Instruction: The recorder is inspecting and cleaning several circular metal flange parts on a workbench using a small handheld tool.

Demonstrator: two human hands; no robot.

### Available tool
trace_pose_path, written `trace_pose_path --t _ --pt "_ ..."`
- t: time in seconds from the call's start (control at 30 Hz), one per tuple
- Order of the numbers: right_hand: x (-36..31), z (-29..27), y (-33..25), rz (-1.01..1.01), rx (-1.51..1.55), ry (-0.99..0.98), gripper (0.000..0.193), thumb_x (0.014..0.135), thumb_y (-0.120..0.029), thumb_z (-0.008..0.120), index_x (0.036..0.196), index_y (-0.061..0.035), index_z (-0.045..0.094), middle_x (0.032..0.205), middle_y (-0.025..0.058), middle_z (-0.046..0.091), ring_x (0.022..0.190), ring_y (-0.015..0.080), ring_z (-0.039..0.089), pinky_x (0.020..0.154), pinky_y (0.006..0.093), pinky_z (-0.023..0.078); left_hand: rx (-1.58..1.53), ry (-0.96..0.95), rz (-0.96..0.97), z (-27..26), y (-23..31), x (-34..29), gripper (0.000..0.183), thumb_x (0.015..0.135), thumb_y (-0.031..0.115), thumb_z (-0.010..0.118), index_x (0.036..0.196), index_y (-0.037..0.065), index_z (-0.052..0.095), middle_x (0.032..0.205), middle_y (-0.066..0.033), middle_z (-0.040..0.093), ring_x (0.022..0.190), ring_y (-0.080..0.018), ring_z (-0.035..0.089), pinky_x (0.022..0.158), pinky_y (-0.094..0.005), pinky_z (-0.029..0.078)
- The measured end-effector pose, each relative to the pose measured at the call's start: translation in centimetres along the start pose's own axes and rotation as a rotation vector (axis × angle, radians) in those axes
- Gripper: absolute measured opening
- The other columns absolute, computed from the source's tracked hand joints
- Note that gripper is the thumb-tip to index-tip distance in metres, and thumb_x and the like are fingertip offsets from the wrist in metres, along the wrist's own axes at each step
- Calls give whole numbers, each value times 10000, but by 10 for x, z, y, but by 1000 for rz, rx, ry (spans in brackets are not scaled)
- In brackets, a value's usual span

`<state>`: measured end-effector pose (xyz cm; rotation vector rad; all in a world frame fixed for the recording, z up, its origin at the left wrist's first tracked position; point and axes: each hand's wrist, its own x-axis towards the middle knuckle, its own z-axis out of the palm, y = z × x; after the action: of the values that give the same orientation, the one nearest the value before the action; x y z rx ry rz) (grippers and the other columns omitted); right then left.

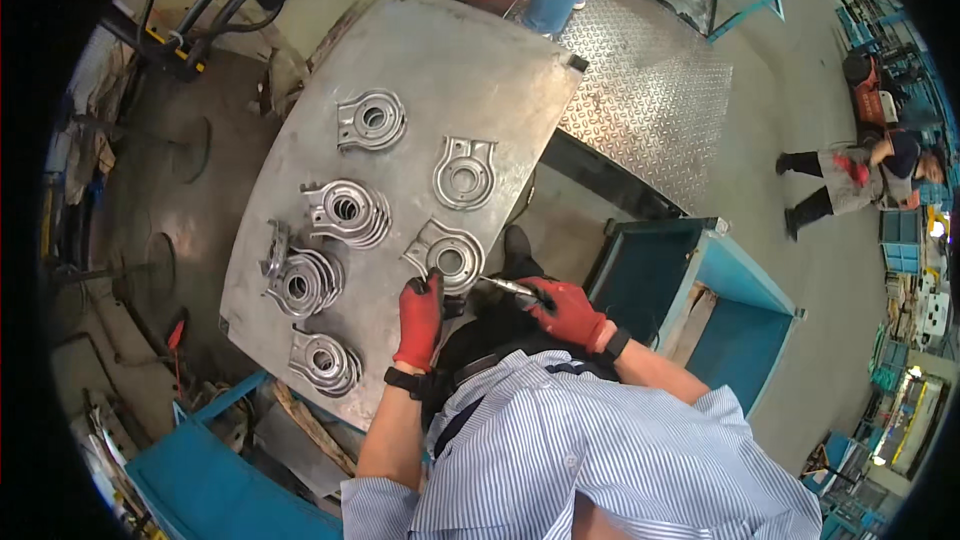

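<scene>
On the grey metal table [490,50], a stamped metal bracket [462,283] with a round centre hole lies near the edge closest to me. My left hand [420,322], in a red glove with dark fingertips, is closed on the near side of this bracket. A slim silver pen-shaped tool [512,287] is held in my right hand [570,312], also red-gloved. Its thin tip points left, close to the bracket's right rim; whether it touches I cannot tell. Beyond this piece lies a single similar bracket [465,176].
Stacked brackets [349,212] stand on the table's left half, with another stack [303,282] and a pile [325,362] nearer me. More brackets [372,120] sit farther back. Right of me is a blue metal bin [745,270]. People stand beyond the table and far right.
</scene>
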<state>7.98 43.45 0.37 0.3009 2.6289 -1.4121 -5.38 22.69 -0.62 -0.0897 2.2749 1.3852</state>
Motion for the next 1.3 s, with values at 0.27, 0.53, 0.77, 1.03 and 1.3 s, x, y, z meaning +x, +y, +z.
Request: trace_pose_path --t 0.27,0.53,0.77,1.03,1.3 --pt "19 37 27 36 -185 -38 412 800 -312 594 1109 -41 566 949 206 628 895 370 594 774 432 469 -416 -244 -204 -1 -50 21 303 933 241 509 865 -43 587 752 -117 639 614 -211 647 560 -320 545" --pt "28 47 37 72 -262 -14 461 787 -360 609 1115 -40 562 874 191 635 839 363 606 727 440 479 -455 -158 -390 4 -21 19 278 911 222 547 854 -49 576 694 -116 608 586 -225 648 472 -333 539" --pt "26 51 37 72 -236 14 420 786 -375 601 1045 -45 588 779 192 628 783 360 614 689 451 474 -369 -160 -283 8 -53 30 228 916 193 520 889 -27 571 759 -154 644 598 -265 656 546 -358 564" --pt "25 45 38 81 -282 -20 443 779 -408 610 1059 -66 581 781 174 631 764 358 611 657 438 474 -391 -168 -311 8 -46 30 209 901 167 527 884 -37 570 766 -158 639 606 -277 657 557 -373 568" --pt "23 48 35 36 -181 51 345 800 -375 586 902 -46 574 741 198 616 729 377 603 640 467 458 -259 -131 -244 7 -75 39 223 898 154 526 877 -63 570 775 -166 641 617 -268 652 566 -377 567"
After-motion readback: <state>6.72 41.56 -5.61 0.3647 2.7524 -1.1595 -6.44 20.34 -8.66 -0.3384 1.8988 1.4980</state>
